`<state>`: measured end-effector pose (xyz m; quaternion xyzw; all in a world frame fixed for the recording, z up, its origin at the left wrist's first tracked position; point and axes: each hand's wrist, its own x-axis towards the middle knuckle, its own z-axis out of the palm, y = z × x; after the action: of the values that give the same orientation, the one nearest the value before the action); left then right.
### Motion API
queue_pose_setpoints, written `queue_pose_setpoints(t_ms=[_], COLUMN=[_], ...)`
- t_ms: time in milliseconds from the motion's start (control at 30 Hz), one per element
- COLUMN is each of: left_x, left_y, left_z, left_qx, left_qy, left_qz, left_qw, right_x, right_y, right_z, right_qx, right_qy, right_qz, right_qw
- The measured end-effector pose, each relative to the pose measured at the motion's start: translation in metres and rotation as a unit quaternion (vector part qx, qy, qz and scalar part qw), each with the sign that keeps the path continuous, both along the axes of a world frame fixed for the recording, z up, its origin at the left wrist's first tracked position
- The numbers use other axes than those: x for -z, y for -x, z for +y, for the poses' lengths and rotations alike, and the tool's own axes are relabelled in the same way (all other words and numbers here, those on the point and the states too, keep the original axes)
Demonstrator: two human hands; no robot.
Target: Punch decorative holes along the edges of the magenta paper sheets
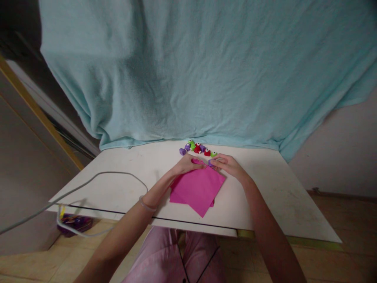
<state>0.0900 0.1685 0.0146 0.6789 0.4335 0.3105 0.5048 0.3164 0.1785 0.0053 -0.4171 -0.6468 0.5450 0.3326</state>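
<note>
Pink square sheets (198,188), apparently paper, lie overlapping at the front middle of the white table. My left hand (188,165) is closed at their upper corner, fingertips pinching the pink material. Just to the right, my right hand (229,166) pinches a small purple piece (211,162) beside that same corner. The fingers partly cover the purple piece, so its exact shape is unclear. Behind both hands sits a cluster of little figures with white eyes: a red one (207,152), a green one (191,144) and a purple one (183,151) among several.
A grey cable (108,172) arches over the left part of the white table (265,188) near my left forearm. A light blue cloth (212,78) hangs along the table's back edge. Below the left edge is a dark purple shiny bag (76,224).
</note>
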Motion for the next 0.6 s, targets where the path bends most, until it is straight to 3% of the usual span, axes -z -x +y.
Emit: queue_pose_setpoints(t_ms=[600], left_x=[-0.0097], left_y=[-0.003], left_z=[-0.0067], left_qx=[-0.005], left_qy=[0.07], left_qz=[0.001], left_qw=[0.998], right_x=[-0.0071], right_y=[0.001], right_z=[-0.0058], right_qx=[-0.034], right_qy=[0.021], right_qz=[-0.012], right_qw=[0.999])
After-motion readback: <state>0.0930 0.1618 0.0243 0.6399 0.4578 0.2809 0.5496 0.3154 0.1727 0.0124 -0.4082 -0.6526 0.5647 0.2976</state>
